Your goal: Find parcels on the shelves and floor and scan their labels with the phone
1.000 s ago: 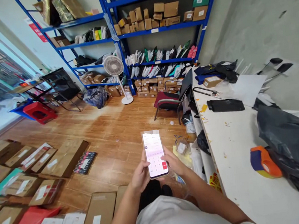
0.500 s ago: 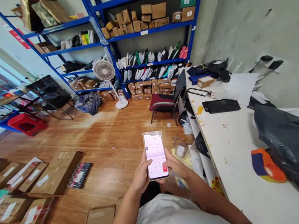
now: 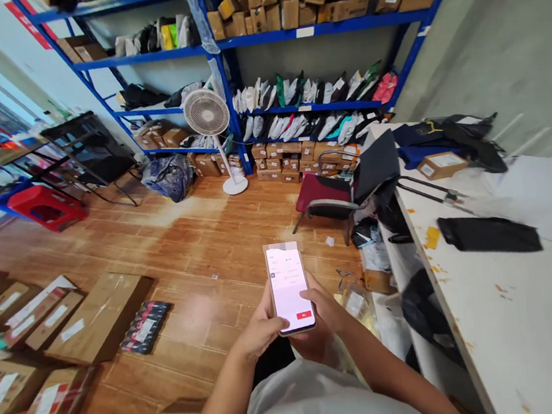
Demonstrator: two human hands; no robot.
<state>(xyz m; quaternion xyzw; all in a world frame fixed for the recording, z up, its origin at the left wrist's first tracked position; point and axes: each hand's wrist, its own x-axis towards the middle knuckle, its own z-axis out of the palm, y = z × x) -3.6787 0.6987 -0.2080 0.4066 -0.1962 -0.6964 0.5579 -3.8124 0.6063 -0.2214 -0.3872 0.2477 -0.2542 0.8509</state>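
Note:
A smartphone [image 3: 289,288] with a lit, mostly white screen is held upright in front of my body. Near its bottom is a red button, and a blurred patch covers the top edge. My left hand [image 3: 260,328] is closed around the phone's left side, its thumb at the lower left corner of the screen. On the other side my right hand [image 3: 324,304] grips the right edge, thumb resting over the middle right of the screen. The fingers behind the phone are mostly hidden.
Taped cardboard boxes [image 3: 102,316] lie on the wooden floor [image 3: 200,242] at left. A white table [image 3: 513,326] runs along the right, with a black bag [image 3: 491,233] on it. Ahead stand a chair [image 3: 327,191], a white fan [image 3: 206,112] and blue shelves [image 3: 349,24] of parcels.
The keypad on the phone screen has gone, leaving a red button. My left thumb moved down to the lower corner; my right thumb moved up slightly. The view has shifted.

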